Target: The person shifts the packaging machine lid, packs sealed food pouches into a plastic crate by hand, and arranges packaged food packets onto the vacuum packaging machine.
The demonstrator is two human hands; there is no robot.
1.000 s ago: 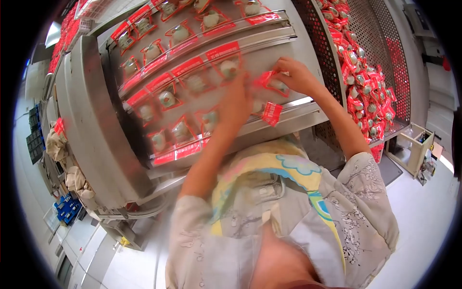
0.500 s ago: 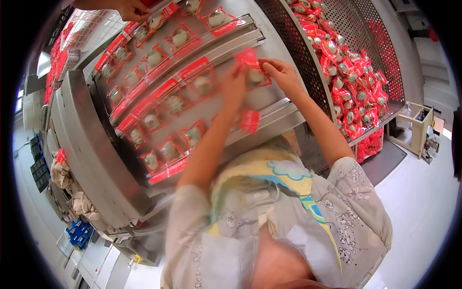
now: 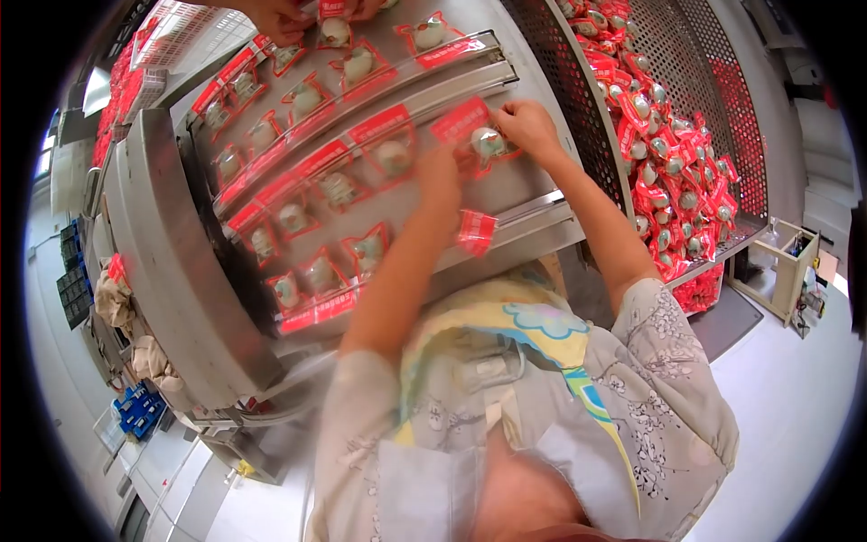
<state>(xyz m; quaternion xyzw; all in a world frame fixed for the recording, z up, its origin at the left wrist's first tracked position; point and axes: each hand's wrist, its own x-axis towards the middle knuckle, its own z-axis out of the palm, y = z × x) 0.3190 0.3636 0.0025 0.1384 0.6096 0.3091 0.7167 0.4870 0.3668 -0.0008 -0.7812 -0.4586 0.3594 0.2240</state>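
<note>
My right hand pinches the right edge of a red and clear packet with a pale round item inside. Blurred by motion, my left hand is at the left side of the same packet, its fingers too smeared to read. Below it, a loose red-ended packet lies near the front rail, partly hidden by my left hand. Several similar packets lie in rows on the metal tray, with their red strips along the rails, such as one packet left of my hands.
Another person's hands hold a packet at the tray's far edge. A perforated metal bin on the right holds a heap of packets. A broad metal housing borders the tray on the left. A white basket stands at the back left.
The packet between my hands has turned, and its red strip now faces left, beside the row. The other person's hands have come further in and now show a packet between them.
</note>
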